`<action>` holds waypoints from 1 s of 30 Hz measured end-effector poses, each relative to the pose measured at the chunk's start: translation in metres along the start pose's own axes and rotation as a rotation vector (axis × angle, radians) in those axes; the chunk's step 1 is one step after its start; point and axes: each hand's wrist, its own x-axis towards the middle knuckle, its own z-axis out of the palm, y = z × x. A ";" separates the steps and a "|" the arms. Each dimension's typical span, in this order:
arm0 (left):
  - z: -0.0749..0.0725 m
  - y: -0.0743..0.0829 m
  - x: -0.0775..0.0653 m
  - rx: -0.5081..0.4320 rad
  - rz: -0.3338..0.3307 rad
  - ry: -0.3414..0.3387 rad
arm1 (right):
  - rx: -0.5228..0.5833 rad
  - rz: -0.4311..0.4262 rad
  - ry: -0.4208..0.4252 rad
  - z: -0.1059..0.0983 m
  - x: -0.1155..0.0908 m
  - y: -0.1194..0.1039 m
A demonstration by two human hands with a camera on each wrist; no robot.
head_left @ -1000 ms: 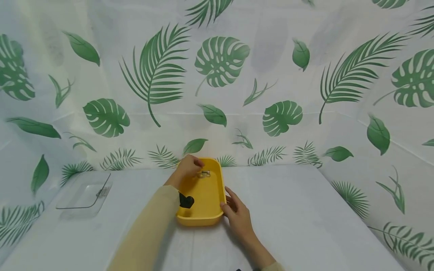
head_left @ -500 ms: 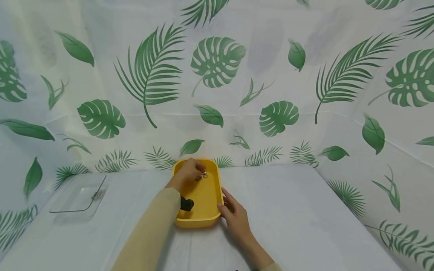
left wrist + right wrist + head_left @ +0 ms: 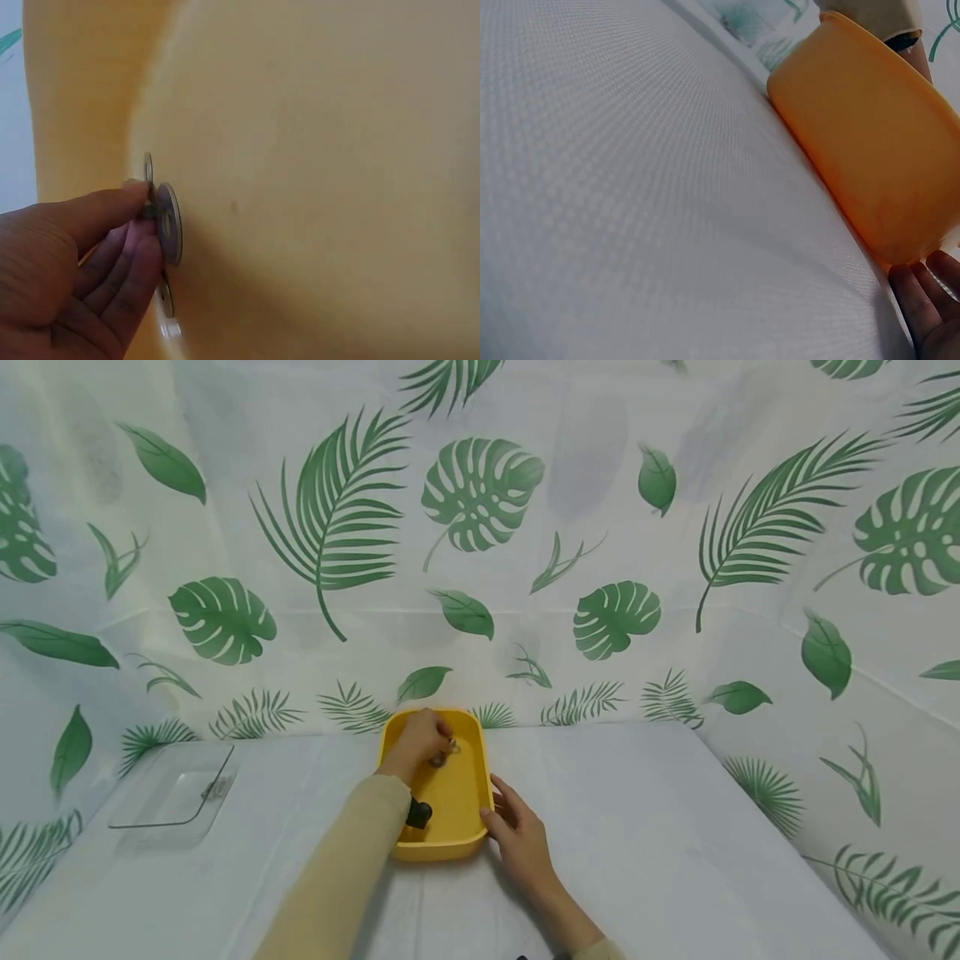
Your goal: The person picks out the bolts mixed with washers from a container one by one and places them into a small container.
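In the head view my left hand (image 3: 423, 739) reaches inside a yellow tray (image 3: 468, 822), near its far end. In the left wrist view its thumb and fingers pinch a small metal bolt (image 3: 148, 211), mostly hidden by the fingertips. A large flat washer (image 3: 172, 225) stands close against the fingers, with a smaller washer (image 3: 148, 169) above and another washer (image 3: 166, 298) below. My right hand (image 3: 522, 847) touches the tray's near right side from outside. In the right wrist view its fairly straight fingers (image 3: 915, 300) rest against the lower corner of the tray wall (image 3: 870, 142).
A clear lidded container (image 3: 176, 793) with a small shiny metal thing inside stands at the left of the white table (image 3: 660, 852). A leaf-printed curtain (image 3: 525, 643) rises behind the table. A black piece (image 3: 418, 814) sits under my left wrist, over the tray.
My left hand has moved slightly right and down inside the tray, and its fingers have closed on the bolt. The right hand stays at the tray's side.
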 end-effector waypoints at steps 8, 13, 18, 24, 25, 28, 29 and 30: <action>0.002 0.004 -0.004 0.026 -0.027 0.002 | -0.008 -0.005 0.008 -0.001 -0.002 0.001; 0.000 0.004 -0.006 0.062 0.001 -0.041 | -0.003 -0.009 0.002 -0.002 -0.001 0.002; -0.001 0.003 -0.006 -0.047 0.026 -0.121 | -0.003 -0.004 -0.011 -0.003 0.000 0.002; -0.005 0.004 -0.008 -0.053 0.090 -0.196 | -0.010 -0.022 -0.011 -0.003 0.000 0.003; -0.006 0.004 -0.008 -0.041 0.099 -0.204 | -0.012 -0.022 -0.011 -0.003 0.000 0.004; -0.007 0.005 -0.010 -0.018 0.104 -0.222 | -0.014 -0.016 -0.016 -0.003 0.000 0.004; -0.007 0.006 -0.011 -0.019 0.102 -0.225 | -0.012 -0.014 -0.018 -0.003 0.000 0.004; -0.007 0.006 -0.012 -0.022 0.099 -0.227 | -0.013 -0.013 -0.018 -0.004 0.000 0.005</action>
